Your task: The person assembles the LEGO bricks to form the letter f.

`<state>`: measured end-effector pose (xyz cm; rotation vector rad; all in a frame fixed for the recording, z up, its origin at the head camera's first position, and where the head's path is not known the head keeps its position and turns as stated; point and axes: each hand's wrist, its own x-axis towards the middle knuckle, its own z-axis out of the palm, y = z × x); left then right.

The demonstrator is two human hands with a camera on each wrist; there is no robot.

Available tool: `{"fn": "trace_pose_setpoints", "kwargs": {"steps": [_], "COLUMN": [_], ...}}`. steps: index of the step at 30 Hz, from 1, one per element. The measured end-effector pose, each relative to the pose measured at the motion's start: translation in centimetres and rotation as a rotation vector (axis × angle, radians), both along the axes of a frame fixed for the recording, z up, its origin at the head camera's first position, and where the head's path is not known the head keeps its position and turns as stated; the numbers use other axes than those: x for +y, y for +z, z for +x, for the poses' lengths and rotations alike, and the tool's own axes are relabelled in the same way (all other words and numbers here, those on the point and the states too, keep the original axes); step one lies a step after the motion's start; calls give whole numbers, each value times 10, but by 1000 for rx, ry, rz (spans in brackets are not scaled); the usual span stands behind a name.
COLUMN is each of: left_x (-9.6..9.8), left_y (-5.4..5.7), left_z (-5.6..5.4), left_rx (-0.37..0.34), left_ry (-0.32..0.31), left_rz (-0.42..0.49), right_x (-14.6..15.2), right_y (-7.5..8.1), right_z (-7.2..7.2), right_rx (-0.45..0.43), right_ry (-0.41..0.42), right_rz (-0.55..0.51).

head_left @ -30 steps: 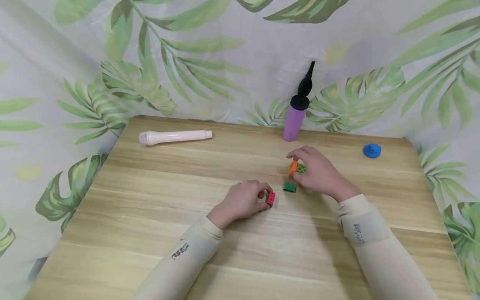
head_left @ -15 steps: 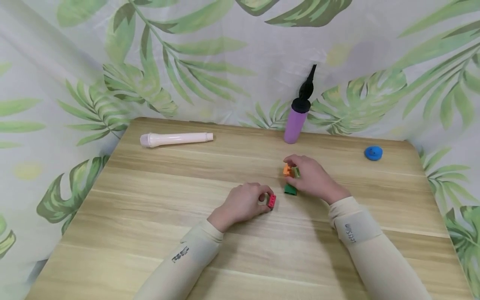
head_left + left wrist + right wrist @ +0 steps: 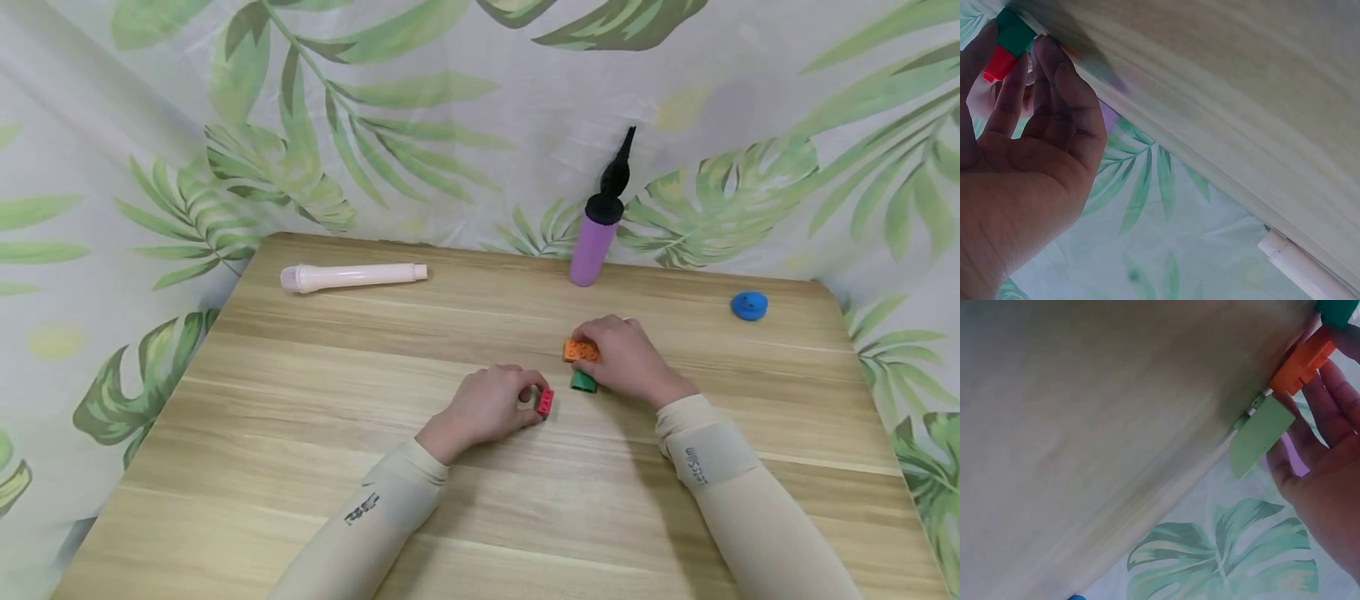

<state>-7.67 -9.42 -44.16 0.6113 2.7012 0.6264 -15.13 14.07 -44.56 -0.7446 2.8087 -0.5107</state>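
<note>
My left hand (image 3: 491,404) pinches a red building block (image 3: 546,402) between thumb and fingers. In the left wrist view, a green block (image 3: 1015,31) shows against the red one, on the table side; whether they are joined I cannot tell. My right hand (image 3: 626,360) pinches an orange block (image 3: 581,350), whose studs face up in the head view. Just in front of it lies a dark green block (image 3: 583,382), partly covered by the right thumb. A light green block (image 3: 1263,434) stands beside the right fingers in the right wrist view, hidden by the hand in the head view.
A purple hand pump (image 3: 591,242) with a black top stands at the table's back edge. The pale pink toy microphone (image 3: 352,277) lies at the back left, and a small blue object (image 3: 749,306) sits at the back right. A leaf-patterned cloth (image 3: 420,125) hangs behind the table.
My right hand has shifted slightly left and towards me, turning the orange block studs up, close behind the dark green block. The left hand keeps its pinch on the red block, almost still.
</note>
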Motion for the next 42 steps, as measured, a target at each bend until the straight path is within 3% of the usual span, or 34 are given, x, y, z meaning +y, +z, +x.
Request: {"fn": "trace_pose_setpoints", "kwargs": {"steps": [9,15,28,37,42], "left_x": [1,4,5,3,2], "left_y": [1,2,5,2,2], "left_z": [1,1,2,2,2], "left_rx": [-12,-21,-20,5,13], "left_ry": [13,3,11,13,19], "left_rz": [-3,-1,1,2,-5], "right_x": [16,27,30,36,38], "right_y": [7,8,3,24,38], "right_z": [3,4,7,18,32], "right_rx": [36,12,28,63,26], "right_ry": [-34,-51,-24,-44,-64], "right_rz": [-13,7,20,-63,-136]}}
